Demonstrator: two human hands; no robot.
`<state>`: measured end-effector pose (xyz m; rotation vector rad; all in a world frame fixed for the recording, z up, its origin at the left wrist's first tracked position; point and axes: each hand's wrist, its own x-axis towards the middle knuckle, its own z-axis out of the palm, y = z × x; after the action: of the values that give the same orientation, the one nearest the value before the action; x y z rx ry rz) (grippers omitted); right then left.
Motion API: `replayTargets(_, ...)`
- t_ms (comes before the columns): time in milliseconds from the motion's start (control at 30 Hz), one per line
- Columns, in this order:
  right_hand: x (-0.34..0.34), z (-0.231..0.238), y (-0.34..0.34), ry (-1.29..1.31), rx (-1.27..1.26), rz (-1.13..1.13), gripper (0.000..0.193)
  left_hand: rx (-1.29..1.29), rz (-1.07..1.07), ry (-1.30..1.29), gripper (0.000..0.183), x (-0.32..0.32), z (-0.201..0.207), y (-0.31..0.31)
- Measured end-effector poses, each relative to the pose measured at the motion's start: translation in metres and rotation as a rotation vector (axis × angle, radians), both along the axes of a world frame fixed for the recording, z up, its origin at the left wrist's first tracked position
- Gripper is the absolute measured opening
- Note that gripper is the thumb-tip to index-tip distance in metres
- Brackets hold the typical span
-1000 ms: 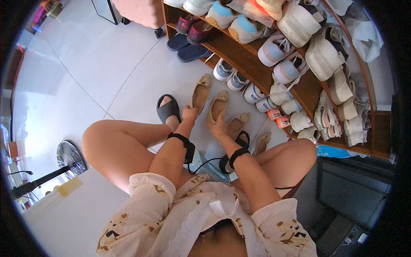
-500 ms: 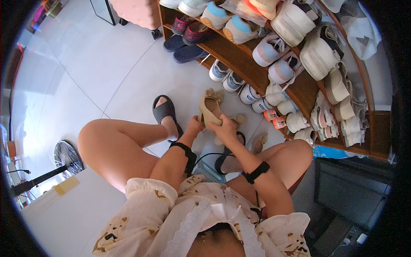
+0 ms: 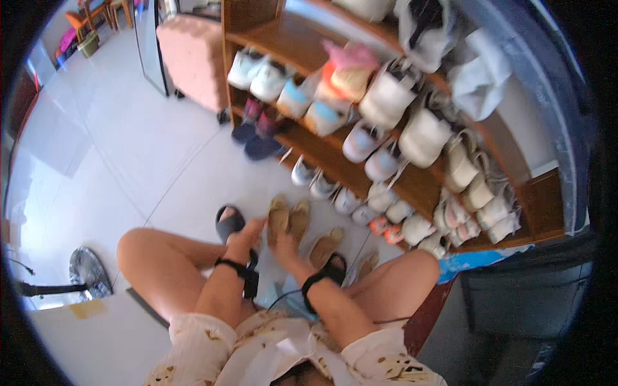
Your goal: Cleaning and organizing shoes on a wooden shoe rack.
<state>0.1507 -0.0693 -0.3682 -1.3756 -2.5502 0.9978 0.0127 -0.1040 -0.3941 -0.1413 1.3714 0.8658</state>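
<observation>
Grip of the right hand [image 3: 281, 244] is clamped, as I see it through the head camera, on the near end of a beige ballet flat [image 3: 278, 217]. A matching flat [image 3: 299, 220] sits right beside it to the right, and blur keeps me from telling whether the same fingers take it in. The left hand [image 3: 253, 233] is just left of the first shoe; I cannot tell whether its fingers are apart or together, or whether they touch the side.

Near and right of the pair I have a third beige flat [image 3: 326, 247] on the white tiled floor [image 3: 174, 141], and a paler shoe [image 3: 367, 264] farther right. A black wristband [image 3: 315, 283] circles the right wrist; a black strap with a small box [image 3: 251, 283] is on the left one. The left foot wears a dark slide [image 3: 229, 222].

Beyond, on the far right, stands a brown wooden shoe rack [image 3: 280, 40] with rows of mostly white sneakers, among them a blue-and-white one [image 3: 295, 98], plus orange-trimmed shoes [image 3: 386, 229] low down. Navy slippers [image 3: 262, 147] lie at its far left end, near a pale pink suitcase [image 3: 193, 63]. On my near left, a white desk [image 3: 122, 341] carries yellow tape [image 3: 87, 309].
</observation>
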Motion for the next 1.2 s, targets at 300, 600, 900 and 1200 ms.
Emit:
replayTargets(300, 0.011, 0.167, 0.080, 0.682, 0.381, -0.238, 0.031, 0.314, -0.045, 0.787, 0.036, -0.004, 0.080, 0.067)
replayTargets(600, 0.070, 0.417, 0.197, 0.825, 1.124, -0.612, 0.079, 1.343, 0.250, 1.413, 0.059, 0.052, 0.416, 0.189)
replayTargets(900, 0.064, 0.446, 0.270, 0.813, 0.608, -0.574, 0.083, 1.129, 0.182, 1.530, 0.073, 0.069, 0.472, 0.268)
replayTargets(1200, 0.097, 0.451, 0.232, 1.651, 0.031, -0.660, 0.048, 1.084, 0.266, 1.174, 0.071, 0.075, 0.479, 0.255)
